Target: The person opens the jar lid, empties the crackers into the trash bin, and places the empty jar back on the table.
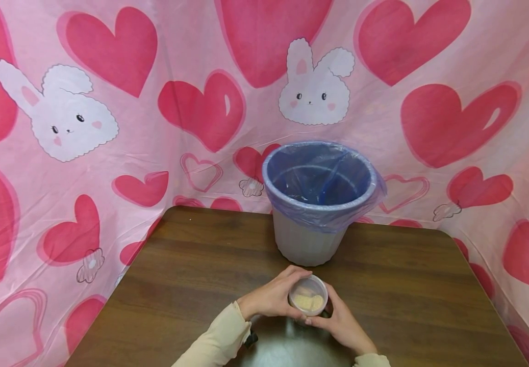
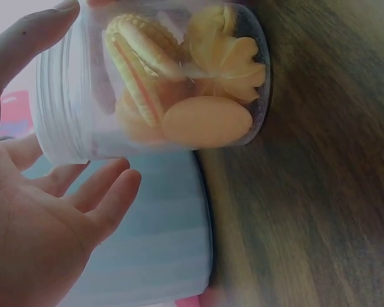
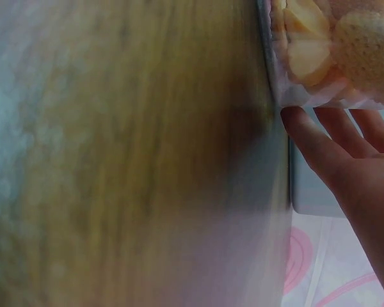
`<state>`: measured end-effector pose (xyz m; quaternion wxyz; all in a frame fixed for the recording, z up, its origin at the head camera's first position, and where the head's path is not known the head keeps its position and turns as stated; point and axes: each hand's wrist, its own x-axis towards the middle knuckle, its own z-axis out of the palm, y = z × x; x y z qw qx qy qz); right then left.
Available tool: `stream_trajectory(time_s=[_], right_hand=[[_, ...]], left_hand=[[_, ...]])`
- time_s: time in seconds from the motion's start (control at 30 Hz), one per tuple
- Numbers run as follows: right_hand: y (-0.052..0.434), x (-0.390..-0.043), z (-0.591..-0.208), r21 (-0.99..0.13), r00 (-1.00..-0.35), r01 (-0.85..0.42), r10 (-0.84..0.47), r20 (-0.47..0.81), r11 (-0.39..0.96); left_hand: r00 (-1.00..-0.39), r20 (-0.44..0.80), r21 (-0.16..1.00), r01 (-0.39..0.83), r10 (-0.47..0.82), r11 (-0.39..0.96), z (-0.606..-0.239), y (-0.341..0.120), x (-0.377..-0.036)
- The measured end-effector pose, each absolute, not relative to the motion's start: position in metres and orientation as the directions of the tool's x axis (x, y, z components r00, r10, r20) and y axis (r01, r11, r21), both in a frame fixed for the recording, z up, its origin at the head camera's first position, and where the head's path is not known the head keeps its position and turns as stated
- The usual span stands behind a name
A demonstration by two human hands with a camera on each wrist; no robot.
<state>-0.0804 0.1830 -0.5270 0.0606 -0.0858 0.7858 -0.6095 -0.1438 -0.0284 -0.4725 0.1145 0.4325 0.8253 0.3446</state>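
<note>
The jar (image 1: pixel 308 297) could be slipping or tipping — both hands are cupping it loosely rather than clamping it, and its smooth plastic wall is giving little purchase, so the biscuits (image 2: pixel 192 83) inside might be spilling onto the table (image 1: pixel 191 275). The left hand (image 1: pixel 271 298) is curling around the jar's left side, fingers partly open in the wrist view. The right hand (image 1: pixel 344 323) is wrapping the other side. Just beyond both hands, a lined bin (image 1: pixel 319 201) is standing.
</note>
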Motion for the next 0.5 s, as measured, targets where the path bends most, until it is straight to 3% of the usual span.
stream_trajectory(time_s=[0.5], right_hand=[[0.1811, -0.0792, -0.5228, -0.969, -0.98, 0.007, -0.192, -0.056, 0.247]], left_hand=[[-0.614, 0.079, 0.666, 0.619, 0.786, 0.416, -0.4722, -0.0235, -0.1436]])
